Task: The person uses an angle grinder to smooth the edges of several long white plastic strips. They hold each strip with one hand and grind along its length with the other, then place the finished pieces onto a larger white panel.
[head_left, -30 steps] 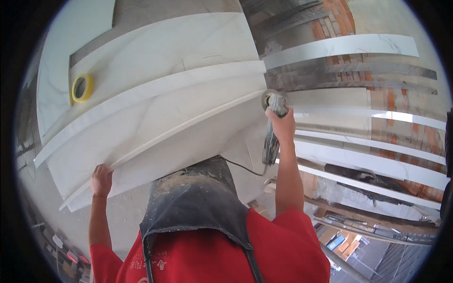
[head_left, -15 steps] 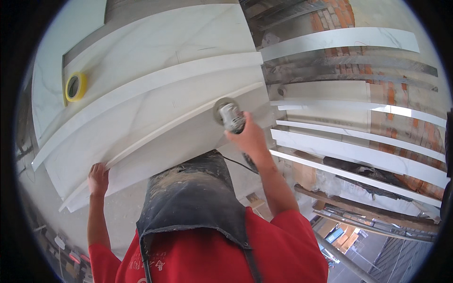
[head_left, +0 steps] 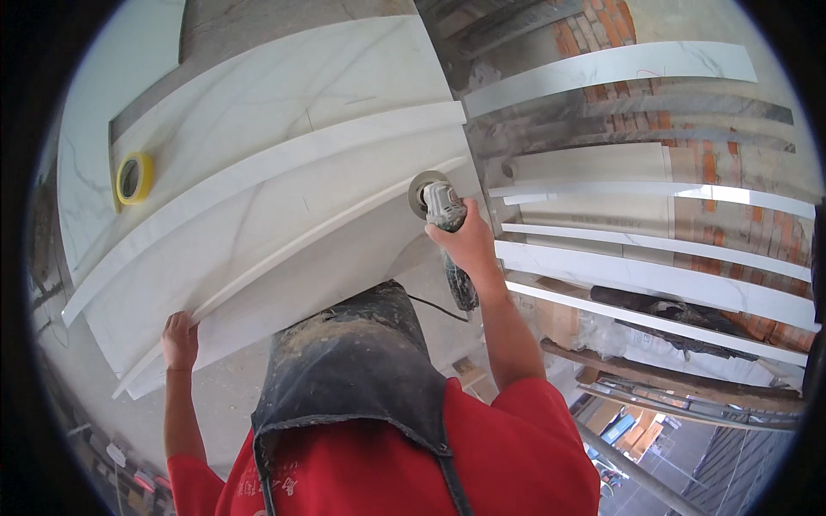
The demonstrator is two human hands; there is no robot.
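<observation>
My right hand (head_left: 469, 239) is wrapped round the body of an angle grinder (head_left: 445, 206), whose round disc sits at the edge of a narrow white strip (head_left: 292, 247) near its far right end. Whether the disc touches the strip, I cannot tell. A black cord trails from the grinder toward my apron. At the strip's near left part, my left hand (head_left: 180, 342) has its fingers closed on it. The strip lies slantwise on a white marble-look slab (head_left: 232, 211). Farther back, a wider white strip (head_left: 267, 153) runs roughly alongside.
A yellow roll of tape (head_left: 135, 178) rests at the far left of the slab. On the right, several long white strips (head_left: 654, 271) lie side by side across supports, with brickwork (head_left: 710, 219) behind. My dusty dark apron (head_left: 344, 361) is close to the slab's near edge.
My right hand has shifted the grinder a little to the right, and more of its body shows. The left hand keeps its hold on the strip. The whole view has shifted slightly.
</observation>
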